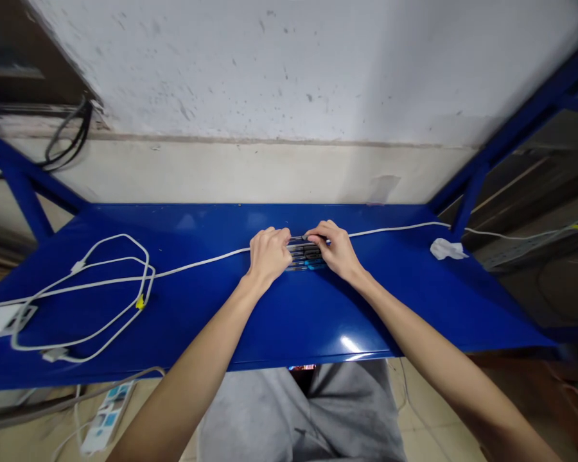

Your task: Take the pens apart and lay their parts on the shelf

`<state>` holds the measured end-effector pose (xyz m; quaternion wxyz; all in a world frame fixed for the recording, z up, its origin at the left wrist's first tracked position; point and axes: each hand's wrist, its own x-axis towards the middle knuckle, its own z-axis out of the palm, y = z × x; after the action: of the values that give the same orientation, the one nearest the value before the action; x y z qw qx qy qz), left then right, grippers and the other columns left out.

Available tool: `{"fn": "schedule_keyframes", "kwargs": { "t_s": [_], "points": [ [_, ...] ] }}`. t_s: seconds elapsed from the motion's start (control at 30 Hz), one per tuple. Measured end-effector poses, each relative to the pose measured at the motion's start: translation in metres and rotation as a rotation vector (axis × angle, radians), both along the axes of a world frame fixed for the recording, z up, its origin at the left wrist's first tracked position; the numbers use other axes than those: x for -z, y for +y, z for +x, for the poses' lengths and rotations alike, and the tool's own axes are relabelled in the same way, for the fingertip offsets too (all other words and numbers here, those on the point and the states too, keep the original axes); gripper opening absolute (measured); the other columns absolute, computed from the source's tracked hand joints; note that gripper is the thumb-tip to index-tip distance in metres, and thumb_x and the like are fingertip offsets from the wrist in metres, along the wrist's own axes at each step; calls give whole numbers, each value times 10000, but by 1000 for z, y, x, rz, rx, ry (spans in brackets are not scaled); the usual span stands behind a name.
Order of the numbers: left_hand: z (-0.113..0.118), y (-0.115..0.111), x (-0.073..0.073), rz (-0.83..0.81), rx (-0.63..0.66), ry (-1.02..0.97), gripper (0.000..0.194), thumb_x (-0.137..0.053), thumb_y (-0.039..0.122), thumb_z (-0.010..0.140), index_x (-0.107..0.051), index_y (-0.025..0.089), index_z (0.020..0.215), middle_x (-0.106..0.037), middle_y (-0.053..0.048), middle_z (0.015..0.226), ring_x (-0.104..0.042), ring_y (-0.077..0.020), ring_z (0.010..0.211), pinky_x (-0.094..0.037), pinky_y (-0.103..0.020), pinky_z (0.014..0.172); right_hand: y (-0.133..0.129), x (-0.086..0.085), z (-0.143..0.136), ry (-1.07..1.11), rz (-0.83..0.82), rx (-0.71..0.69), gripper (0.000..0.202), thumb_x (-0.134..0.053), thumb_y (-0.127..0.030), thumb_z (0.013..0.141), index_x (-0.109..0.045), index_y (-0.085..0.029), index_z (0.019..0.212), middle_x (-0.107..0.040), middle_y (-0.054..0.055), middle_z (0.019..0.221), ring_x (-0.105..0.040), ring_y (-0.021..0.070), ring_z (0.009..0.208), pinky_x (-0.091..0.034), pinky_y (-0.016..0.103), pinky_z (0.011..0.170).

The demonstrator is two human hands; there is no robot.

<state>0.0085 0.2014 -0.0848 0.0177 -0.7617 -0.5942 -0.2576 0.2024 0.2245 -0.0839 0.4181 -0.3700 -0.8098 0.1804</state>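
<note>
Several slim pens lie side by side in a row on the blue shelf top, with clear barrels and dark grips or caps; the one nearest me has a bright blue part. My left hand is closed at their left ends, its fingers curled and its thumb beside the farthest pen. At the right ends, my right hand pinches the dark end of the farthest pen between thumb and fingers. Both palms hide the outer ends of the row. A white cable runs behind or beneath my hands.
Looped white cables with a yellow tag lie at the left, near a white box-like adapter. A crumpled tissue rests at the right. Behind stands a stained wall; blue metal braces rise at the sides. A power strip sits below.
</note>
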Motion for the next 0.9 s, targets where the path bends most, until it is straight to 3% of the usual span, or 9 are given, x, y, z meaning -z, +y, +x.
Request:
{"fn": "schedule_keyframes", "kwargs": {
  "t_s": [0.47,0.7,0.9],
  "points": [
    [1,0,-2,-101,-80,-57,242,-472,132,881,-695,202,817,-663,-44,755,-592,-204,715,-272,-326,641,-3,3,-1,-39,75,4,404,-437,-442,1075,-757,-221,966,-625,81,856,-520,246,835,-438,414,798],
    [-4,3,0,-87,-106,22,225,-504,134,811,-719,198,823,-662,-65,762,-585,-219,708,-252,-337,630,-1,4,0,-136,-31,-88,364,-429,-439,1085,-685,-198,990,-660,71,890,-567,231,867,-426,363,792],
    [1,1,-3,-128,-103,50,226,-503,159,817,-726,191,845,-708,-70,784,-621,-225,725,-230,-331,622,-1,6,0,-163,-36,-43,359,-386,-360,1100,-642,-201,904,-666,68,866,-567,221,819,-406,345,744]
  ]
}}
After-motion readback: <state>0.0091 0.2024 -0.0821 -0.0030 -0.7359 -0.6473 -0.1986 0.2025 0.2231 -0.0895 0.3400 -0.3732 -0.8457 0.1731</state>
